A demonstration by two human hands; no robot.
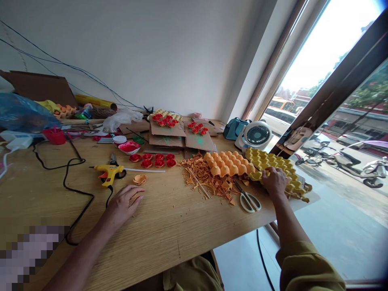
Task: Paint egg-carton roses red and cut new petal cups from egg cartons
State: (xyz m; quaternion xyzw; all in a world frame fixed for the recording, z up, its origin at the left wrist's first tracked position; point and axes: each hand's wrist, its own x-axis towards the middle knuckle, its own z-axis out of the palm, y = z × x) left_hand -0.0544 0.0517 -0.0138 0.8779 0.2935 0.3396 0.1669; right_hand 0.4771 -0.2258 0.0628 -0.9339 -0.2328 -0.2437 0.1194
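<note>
My left hand (125, 202) rests on the table, its fingers loosely stretched and the thumb apart, holding nothing. Just beyond its fingertips sits a small unpainted orange paper flower (140, 179). To the upper left lies a yellow glue gun (110, 173) with a white glue stick (145, 170) in its back. Over on the right, my right hand (275, 182) has its fingers closed at the yellow egg tray (266, 157); the palm hides part of the grip. An orange egg tray (228, 163) lies beside it. White-handled scissors (249, 201) lie in front of the trays.
Orange scraps (209, 180) are heaped mid-table. Several red-painted flowers (159, 162) stand in rows near a bowl of red paint (129, 148). Cardboard pieces (166, 135) hold more flowers. A fan (256, 135) stands by the window; a black cord (68, 182) curls at left.
</note>
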